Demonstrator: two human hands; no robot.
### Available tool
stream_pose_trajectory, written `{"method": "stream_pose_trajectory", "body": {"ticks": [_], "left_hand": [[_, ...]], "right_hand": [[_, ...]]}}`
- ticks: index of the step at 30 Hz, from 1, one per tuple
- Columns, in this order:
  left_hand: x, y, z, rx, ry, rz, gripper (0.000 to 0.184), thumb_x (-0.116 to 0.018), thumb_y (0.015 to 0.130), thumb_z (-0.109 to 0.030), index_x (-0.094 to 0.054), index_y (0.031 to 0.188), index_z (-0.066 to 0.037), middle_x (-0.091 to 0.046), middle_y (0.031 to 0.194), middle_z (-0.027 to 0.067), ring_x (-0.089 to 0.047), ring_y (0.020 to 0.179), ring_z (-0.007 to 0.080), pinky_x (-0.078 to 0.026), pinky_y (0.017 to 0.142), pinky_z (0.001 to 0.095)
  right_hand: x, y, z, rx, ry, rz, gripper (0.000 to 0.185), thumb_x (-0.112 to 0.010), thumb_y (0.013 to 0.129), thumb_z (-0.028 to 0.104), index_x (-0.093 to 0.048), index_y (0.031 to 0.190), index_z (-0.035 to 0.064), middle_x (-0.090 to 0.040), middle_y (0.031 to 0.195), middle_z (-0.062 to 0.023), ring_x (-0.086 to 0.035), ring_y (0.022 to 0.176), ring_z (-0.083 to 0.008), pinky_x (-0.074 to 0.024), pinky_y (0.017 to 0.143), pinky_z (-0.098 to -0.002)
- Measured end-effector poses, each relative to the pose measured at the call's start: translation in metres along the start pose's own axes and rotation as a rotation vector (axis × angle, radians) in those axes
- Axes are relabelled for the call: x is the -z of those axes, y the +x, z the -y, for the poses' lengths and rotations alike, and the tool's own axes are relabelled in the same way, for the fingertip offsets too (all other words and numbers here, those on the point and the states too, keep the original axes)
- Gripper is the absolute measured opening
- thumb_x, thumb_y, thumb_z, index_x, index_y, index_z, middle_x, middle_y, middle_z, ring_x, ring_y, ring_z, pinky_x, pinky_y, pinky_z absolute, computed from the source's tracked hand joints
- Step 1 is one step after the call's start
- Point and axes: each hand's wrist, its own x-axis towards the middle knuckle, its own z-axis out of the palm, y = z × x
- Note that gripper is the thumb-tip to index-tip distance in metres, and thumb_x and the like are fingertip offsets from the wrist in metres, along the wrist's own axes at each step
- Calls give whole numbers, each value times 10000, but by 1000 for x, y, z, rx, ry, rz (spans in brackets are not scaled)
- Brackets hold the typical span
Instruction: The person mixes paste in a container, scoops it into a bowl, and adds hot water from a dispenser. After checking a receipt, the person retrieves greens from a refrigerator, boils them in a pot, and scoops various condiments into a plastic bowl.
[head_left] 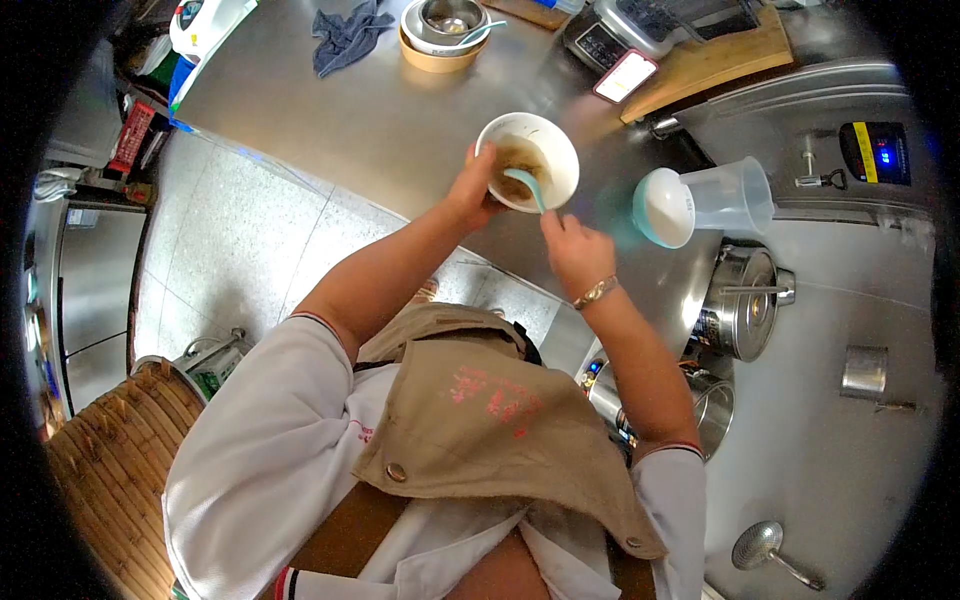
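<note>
My left hand (473,187) grips the rim and side of a white bowl (559,150), which is tilted toward me near the counter's front edge. Inside the bowl lies a brownish food or liquid (513,157); its exact kind is unclear. A pale turquoise spoon (531,183) dips into it, and the fingers of my right hand (578,253) are closed round the spoon's handle. To the right of the bowl, a turquoise-and-white bowl (668,208) rests on its side against a clear plastic jug (738,195).
A steel counter (330,130) carries a dark cloth (349,36), stacked bowls (440,55), a lit phone (626,76) and a wooden board (715,65). Lidded steel pots (745,300) stand at right, with a strainer ladle (760,545) lower down. A bamboo-slatted round thing (120,470) is at left.
</note>
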Motion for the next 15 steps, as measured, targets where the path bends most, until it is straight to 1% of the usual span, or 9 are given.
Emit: {"method": "stream_pose_trajectory", "body": {"ticks": [3,5,9,11,14,15], "left_hand": [[19,10,9,4,-119,71,423,-373,896,-442,-242,1256,-263,-377,1239,53,-443,1106,269,-476,760,474],[15,4,7,21,-62,62,419,-371,896,-445,-245,1253,-264,-387,1230,53,-449,1100,268,-480,758,471],[13,9,12,22,13,11,416,-369,894,-458,-256,1244,-262,-399,1223,51,-459,1096,265,-484,764,467],[13,10,9,38,-17,37,420,-368,892,-465,-261,1244,-263,-401,1222,46,-456,1099,258,-484,765,458],[20,11,6,10,-32,84,422,-365,892,-470,-263,1247,-266,-401,1221,38,-453,1101,251,-483,764,451],[22,11,7,-9,-30,101,422,-363,892,-470,-262,1249,-268,-401,1221,36,-453,1101,249,-482,763,450]], "right_hand": [[2,-7,-8,-20,19,35,115,-488,765,121,-499,875,88,-542,648,-72,-593,520,-243,-484,449,-351],[1,-1,-16,-61,-9,32,121,-489,768,129,-501,882,88,-541,644,-69,-591,510,-240,-481,437,-347],[-3,12,-2,-41,-8,5,123,-494,770,128,-503,886,90,-541,647,-68,-592,516,-244,-482,443,-352],[0,3,6,-1,28,12,120,-492,772,127,-502,886,91,-545,655,-72,-597,532,-252,-485,452,-358],[9,-6,-1,-36,37,63,96,-488,773,130,-495,863,94,-546,660,-77,-599,534,-255,-486,454,-360],[8,-4,-6,-46,33,37,95,-488,773,132,-494,860,96,-547,661,-77,-599,532,-255,-485,450,-359]]}}
